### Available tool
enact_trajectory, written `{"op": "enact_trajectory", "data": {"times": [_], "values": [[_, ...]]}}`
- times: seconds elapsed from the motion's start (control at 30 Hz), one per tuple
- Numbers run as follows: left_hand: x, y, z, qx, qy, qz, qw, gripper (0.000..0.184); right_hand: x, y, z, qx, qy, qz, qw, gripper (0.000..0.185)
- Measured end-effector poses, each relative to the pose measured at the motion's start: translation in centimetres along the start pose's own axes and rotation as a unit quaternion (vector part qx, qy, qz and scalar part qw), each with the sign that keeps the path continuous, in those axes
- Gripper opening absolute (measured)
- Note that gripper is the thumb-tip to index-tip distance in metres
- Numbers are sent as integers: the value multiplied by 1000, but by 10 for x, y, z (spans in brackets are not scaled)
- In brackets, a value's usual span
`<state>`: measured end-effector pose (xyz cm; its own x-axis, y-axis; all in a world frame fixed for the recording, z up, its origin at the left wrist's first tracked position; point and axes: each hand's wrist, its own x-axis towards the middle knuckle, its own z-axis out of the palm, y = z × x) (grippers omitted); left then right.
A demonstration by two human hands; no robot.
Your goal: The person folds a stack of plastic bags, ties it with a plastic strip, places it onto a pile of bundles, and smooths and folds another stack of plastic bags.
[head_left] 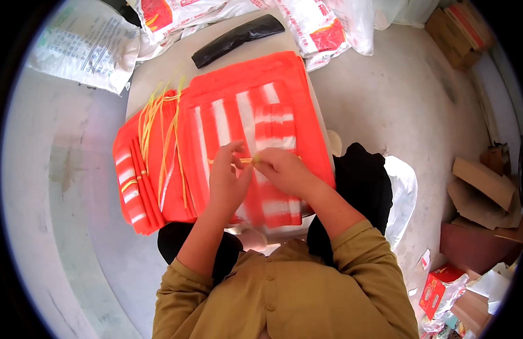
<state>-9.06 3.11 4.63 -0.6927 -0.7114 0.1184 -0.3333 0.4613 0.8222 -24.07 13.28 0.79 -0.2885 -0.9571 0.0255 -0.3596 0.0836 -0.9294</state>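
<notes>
A stack of red-and-white striped mesh sheets lies on a larger pile of red mesh. On top is a folded striped piece. A thin yellow ribbon crosses the stack. My right hand pinches the ribbon where it bunches up near the thumb and fingertips. Just to the left, my left hand hovers over the ribbon with curved fingers apart from the thumb. Whether its fingertips touch the ribbon is hard to see.
Loose yellow ribbons drape over red mesh at the left, beside a tied striped roll. A black plastic roll lies at the table's far end. Printed white sacks surround the far side. Cardboard boxes stand at right.
</notes>
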Motion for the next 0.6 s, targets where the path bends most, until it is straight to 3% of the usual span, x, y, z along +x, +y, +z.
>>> {"op": "enact_trajectory", "data": {"times": [0.07, 0.2, 0.3, 0.4, 0.47, 0.6], "values": [[1, -4, 2, 38, -22, -17, 999, 37, -1, 0, -2, 27, 12, -11, 1000, 18], [3, -23, 5, 99, -86, -13, 991, 15, -3, -4, -4, 10, 25, 21, 999, 14], [5, -29, 14, 21, -47, -58, 997, 11, -10, -17, -8, 33, 82, 38, 995, 16], [7, -30, 15, -52, -74, -118, 989, 11, -7, 5, -5, -130, 122, -142, 974, 21], [6, -21, 15, -48, -87, -79, 992, 9, -9, 6, -7, -169, 143, -199, 955, 22], [3, -11, 10, 23, -111, 7, 994, 7, -11, 8, -11, -223, 133, -200, 945, 22]]}}
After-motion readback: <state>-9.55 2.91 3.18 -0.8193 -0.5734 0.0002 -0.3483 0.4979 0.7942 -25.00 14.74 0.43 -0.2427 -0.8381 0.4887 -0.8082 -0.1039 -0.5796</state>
